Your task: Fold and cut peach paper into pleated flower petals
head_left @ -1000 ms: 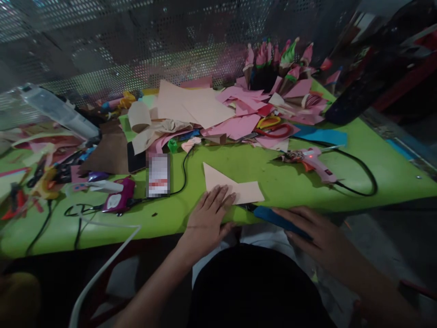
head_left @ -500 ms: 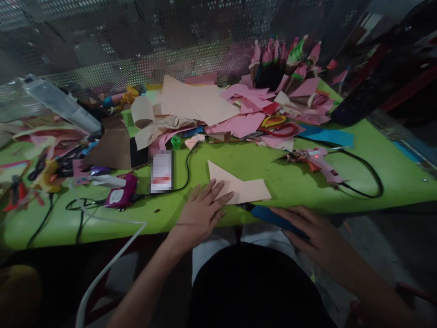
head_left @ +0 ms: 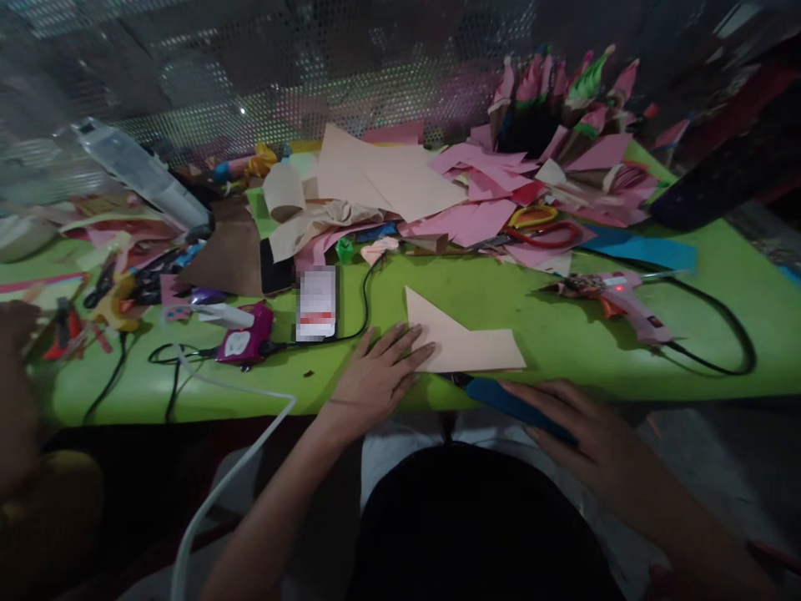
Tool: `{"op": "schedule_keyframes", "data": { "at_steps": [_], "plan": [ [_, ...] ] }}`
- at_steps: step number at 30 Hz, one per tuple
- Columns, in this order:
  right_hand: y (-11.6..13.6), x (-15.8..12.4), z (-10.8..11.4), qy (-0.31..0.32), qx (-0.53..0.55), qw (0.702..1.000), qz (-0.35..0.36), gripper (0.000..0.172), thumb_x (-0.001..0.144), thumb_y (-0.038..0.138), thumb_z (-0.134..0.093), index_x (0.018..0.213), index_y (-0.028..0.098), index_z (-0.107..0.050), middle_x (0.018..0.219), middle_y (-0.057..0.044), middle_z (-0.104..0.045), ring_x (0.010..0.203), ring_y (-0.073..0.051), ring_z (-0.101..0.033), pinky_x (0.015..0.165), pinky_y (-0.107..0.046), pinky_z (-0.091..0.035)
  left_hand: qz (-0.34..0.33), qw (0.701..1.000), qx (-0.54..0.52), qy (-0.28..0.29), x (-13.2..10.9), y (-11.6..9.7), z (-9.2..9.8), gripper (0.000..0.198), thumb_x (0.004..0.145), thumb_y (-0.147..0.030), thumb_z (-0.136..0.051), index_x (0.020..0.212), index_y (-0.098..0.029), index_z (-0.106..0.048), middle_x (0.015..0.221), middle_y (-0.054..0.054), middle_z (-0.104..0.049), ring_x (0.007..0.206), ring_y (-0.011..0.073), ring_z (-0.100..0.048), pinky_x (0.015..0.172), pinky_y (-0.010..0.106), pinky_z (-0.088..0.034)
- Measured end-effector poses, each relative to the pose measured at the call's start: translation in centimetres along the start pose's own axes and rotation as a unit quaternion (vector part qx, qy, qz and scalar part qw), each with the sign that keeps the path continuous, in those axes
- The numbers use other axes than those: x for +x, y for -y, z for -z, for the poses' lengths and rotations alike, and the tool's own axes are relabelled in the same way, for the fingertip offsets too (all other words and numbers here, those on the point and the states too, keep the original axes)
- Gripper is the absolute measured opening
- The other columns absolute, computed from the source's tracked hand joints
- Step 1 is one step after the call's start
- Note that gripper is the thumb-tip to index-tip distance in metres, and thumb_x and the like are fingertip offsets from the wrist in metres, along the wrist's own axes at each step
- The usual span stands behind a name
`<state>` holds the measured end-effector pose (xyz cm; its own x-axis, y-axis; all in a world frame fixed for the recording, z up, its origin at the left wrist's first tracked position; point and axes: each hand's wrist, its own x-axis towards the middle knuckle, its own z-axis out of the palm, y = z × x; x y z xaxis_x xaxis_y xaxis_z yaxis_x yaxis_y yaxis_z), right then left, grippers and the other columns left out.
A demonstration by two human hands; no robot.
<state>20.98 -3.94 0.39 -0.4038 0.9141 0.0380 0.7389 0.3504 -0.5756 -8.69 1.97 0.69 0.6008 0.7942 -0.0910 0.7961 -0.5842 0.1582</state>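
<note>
My left hand (head_left: 375, 376) lies flat on the green table (head_left: 538, 325), fingers stretched out, fingertips pressing the near left corner of a peach paper piece (head_left: 466, 338). My right hand (head_left: 579, 426) is at the table's near edge, fingers closed round a blue-handled cutter (head_left: 501, 396) whose dark tip points at the paper's lower edge.
A pink glue gun (head_left: 617, 292) with a black cord lies to the right. Red and yellow scissors (head_left: 541, 225) sit among pink and peach paper scraps (head_left: 438, 192) at the back. A phone (head_left: 317, 302) and pink device (head_left: 244, 342) lie left. Another person's arm (head_left: 16, 376) shows far left.
The view has shifted left, so everything sits further right in frame. My hands keep their places on the paper and the cutter. Another person's arm has come into view at the far left.
</note>
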Motion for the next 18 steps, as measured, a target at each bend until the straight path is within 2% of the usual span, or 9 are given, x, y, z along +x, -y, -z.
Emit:
{"op": "schedule_keyframes", "data": {
  "at_steps": [8,18],
  "plan": [
    [0.4,0.1,-1.2,0.006,-0.005,1.000,0.005,0.045,0.096,0.036,-0.046,0.142,0.037,-0.046,0.125,-0.006,-0.062,0.113,-0.025,-0.063,0.092,-0.044,-0.055,0.004,1.000,0.008,-0.004,0.0,0.0,-0.3,0.049,0.101,-0.033,-0.036,0.150,-0.035,-0.030,0.159,-0.002,-0.031,0.147,0.0228,-0.025,0.118,0.054,-0.022],
    [1.5,1.3,-1.0,0.034,0.015,0.999,0.009,0.042,0.096,0.038,-0.045,0.137,0.035,-0.052,0.118,-0.006,-0.065,0.105,-0.023,-0.066,0.087,-0.041,-0.056,0.002,1.000,-0.002,0.004,0.1,0.1,-0.5,0.051,0.100,-0.041,-0.038,0.150,-0.036,-0.028,0.160,-0.001,-0.030,0.148,0.0245,-0.024,0.118,0.056,-0.020]
  ]
}}
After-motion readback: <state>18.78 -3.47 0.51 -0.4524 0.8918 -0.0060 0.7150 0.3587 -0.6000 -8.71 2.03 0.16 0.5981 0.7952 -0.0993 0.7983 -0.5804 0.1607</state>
